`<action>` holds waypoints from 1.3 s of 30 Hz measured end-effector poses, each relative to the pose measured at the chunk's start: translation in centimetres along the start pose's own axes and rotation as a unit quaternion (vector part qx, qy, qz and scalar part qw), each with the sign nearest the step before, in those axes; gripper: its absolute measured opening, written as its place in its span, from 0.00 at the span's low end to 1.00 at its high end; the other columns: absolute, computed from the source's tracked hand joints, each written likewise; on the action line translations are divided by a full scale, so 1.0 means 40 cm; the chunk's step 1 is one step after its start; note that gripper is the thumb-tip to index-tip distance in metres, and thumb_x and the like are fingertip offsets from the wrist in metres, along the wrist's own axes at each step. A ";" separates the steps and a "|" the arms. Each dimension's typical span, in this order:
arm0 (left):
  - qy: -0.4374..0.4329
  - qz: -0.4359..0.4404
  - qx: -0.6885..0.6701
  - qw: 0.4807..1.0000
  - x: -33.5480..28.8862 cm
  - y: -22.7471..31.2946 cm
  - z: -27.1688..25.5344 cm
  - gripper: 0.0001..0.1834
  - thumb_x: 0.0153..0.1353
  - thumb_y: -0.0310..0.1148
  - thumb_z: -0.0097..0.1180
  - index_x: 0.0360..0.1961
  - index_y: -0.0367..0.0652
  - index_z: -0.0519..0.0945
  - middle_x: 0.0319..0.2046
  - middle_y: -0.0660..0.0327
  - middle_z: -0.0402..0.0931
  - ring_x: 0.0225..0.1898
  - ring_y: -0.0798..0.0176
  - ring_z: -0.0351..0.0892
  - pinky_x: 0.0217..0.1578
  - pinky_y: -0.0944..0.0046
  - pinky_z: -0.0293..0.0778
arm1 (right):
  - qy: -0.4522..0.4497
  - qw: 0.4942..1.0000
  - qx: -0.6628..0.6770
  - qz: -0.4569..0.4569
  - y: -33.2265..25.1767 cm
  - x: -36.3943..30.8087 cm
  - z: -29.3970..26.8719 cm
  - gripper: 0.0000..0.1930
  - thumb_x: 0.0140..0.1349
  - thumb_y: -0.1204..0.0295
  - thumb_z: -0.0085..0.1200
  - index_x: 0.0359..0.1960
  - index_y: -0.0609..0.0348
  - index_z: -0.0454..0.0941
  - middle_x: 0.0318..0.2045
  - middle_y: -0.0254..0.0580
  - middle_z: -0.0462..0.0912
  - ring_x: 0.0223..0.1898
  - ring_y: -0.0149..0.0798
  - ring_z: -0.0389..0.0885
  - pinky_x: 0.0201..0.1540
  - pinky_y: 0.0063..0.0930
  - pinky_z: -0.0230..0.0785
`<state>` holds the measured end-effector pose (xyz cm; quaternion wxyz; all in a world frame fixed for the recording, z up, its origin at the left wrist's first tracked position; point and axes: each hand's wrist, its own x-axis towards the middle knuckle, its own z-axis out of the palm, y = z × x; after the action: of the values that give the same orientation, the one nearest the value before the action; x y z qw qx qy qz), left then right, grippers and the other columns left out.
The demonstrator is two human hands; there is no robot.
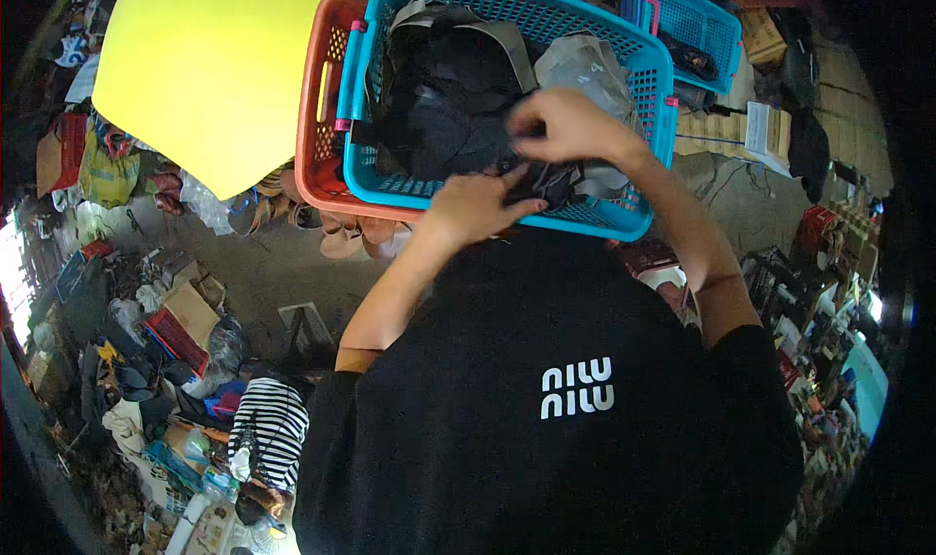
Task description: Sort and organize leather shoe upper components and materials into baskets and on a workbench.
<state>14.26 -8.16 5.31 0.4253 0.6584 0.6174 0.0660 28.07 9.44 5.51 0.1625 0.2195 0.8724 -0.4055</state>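
Note:
A blue plastic basket (655, 116) is right in front of me, set in or on an orange basket (310, 165). Soft black pieces (448, 92) fill much of the blue one. A clear plastic bag (585, 64) lies at their right, and a greyish curved strip (509, 50) rests on top. My left hand (476, 207) lies over the near rim with its fingers apart, touching the edge of the dark pieces. Above the contents is my right hand (570, 128), its fingers bent and smeared by motion; whether they hold anything is unclear.
A large yellow sheet (214, 67) covers the far left. Beyond the basket on the right stands a smaller blue basket (697, 30). Cardboard boxes (768, 131), a striped cloth (268, 428) and a red crate (175, 340) lie among clutter on the floor.

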 end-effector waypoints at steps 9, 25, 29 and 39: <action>-0.068 0.002 0.020 0.998 0.025 0.010 0.015 0.47 0.63 0.75 0.39 0.74 0.56 0.64 0.56 0.21 0.68 0.52 0.30 0.79 0.55 0.44 0.76 | 0.339 0.913 -0.224 0.019 -0.010 0.265 0.142 0.45 0.51 0.48 0.70 0.71 0.44 0.64 0.71 0.59 0.59 0.70 0.63 0.60 0.58 0.59 0.71; -0.041 0.016 -0.002 0.999 0.026 -0.016 0.039 0.50 0.60 0.76 0.42 0.74 0.55 0.62 0.55 0.17 0.66 0.51 0.28 0.79 0.54 0.46 0.77 | 0.417 0.875 0.236 -0.061 0.272 0.203 -0.028 0.23 0.53 0.76 0.69 0.53 0.65 0.81 0.46 0.37 0.86 0.46 0.32 0.83 0.53 0.29 0.73; -0.048 0.004 -0.011 0.999 0.026 -0.010 0.030 0.50 0.60 0.77 0.43 0.74 0.54 0.62 0.56 0.18 0.66 0.53 0.27 0.77 0.56 0.46 0.76 | 0.416 0.862 0.281 -0.074 0.234 0.154 -0.024 0.23 0.53 0.80 0.68 0.53 0.65 0.81 0.46 0.38 0.86 0.46 0.32 0.83 0.54 0.28 0.73; -0.057 0.017 -0.026 0.998 0.027 -0.016 0.031 0.50 0.61 0.76 0.42 0.74 0.51 0.63 0.54 0.19 0.69 0.53 0.30 0.79 0.56 0.45 0.75 | 0.593 0.776 0.211 -0.043 0.113 0.080 0.017 0.26 0.53 0.81 0.65 0.57 0.66 0.79 0.47 0.42 0.87 0.47 0.32 0.84 0.54 0.29 0.75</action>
<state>14.78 -7.88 3.64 0.4754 0.6603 0.5791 0.0511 27.74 12.32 0.74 -0.4554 0.4076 0.6966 -0.3757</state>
